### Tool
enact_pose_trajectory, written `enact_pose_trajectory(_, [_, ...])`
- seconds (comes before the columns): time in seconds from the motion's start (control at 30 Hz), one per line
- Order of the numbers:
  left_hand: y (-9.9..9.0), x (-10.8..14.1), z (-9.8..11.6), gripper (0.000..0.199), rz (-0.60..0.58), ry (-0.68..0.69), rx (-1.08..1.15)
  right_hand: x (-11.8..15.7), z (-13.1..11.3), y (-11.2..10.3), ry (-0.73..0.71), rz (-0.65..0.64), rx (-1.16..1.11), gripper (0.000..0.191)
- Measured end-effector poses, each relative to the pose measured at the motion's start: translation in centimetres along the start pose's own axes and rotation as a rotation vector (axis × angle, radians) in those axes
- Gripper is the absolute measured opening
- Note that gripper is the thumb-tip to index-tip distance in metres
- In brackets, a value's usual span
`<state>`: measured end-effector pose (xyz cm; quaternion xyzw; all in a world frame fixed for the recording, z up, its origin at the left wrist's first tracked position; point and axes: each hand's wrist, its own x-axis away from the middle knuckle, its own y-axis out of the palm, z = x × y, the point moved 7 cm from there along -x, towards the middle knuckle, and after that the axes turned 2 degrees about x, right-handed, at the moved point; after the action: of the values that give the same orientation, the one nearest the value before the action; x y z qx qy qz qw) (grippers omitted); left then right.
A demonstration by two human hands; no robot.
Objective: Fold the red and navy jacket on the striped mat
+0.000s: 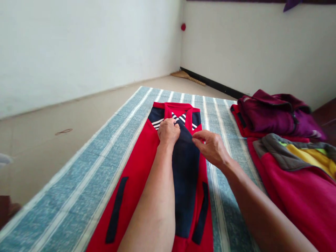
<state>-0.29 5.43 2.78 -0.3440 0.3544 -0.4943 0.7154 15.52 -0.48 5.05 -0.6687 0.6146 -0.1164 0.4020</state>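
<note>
Well, red jacket (139,164): lay flat on the striped cloth (86,168), its collar (178,105) pointing toward the cloth's far edge.
Navy panel (186,182): ran lengthwise over the jacket's front, with white stripes at its upper end, near the collar.
Left hand (168,132): rested on the panel's upper end just below the collar, fingers curled in; the back of the hand hid the tips, so I couldn't tell whether they gripped cloth.
Right hand (211,147): had thumb and forefinger drawn narrow, pinching the panel's right edge.
Purple garment (273,117) and pink garment (296,189): lay folded on the right, apart from both hands.
Step at the collar: I judged it to be straightening the panel over the jacket's front.
Next move on the panel: called, I thought, for a light, even pull that wouldn't drag the jacket beneath.
</note>
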Motion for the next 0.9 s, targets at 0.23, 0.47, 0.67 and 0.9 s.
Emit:
enact_pose_trajectory(0.23, [-0.1,0.2,0.2,0.029,-0.007,-0.025,0.043,9.2,-2.9,-0.8,0.015,-0.213,-0.156,0.012])
enact_pose_trajectory(0.47, [-0.1,0.1,0.1,0.028,0.002,-0.016,0.049,12.7,-2.7,-1.0,-0.067,-0.130,-0.028,0.016])
enact_pose_trajectory(0.67, [-0.1,0.1,0.2,0.027,-0.007,-0.030,0.042,12.9,-2.3,-0.4,-0.030,-0.122,0.127,0.021])
enact_pose_trajectory(0.9, [-0.3,0.3,0.5,0.027,-0.006,-0.023,0.030,12.5,-2.4,0.4,-0.054,-0.241,0.397,0.027])
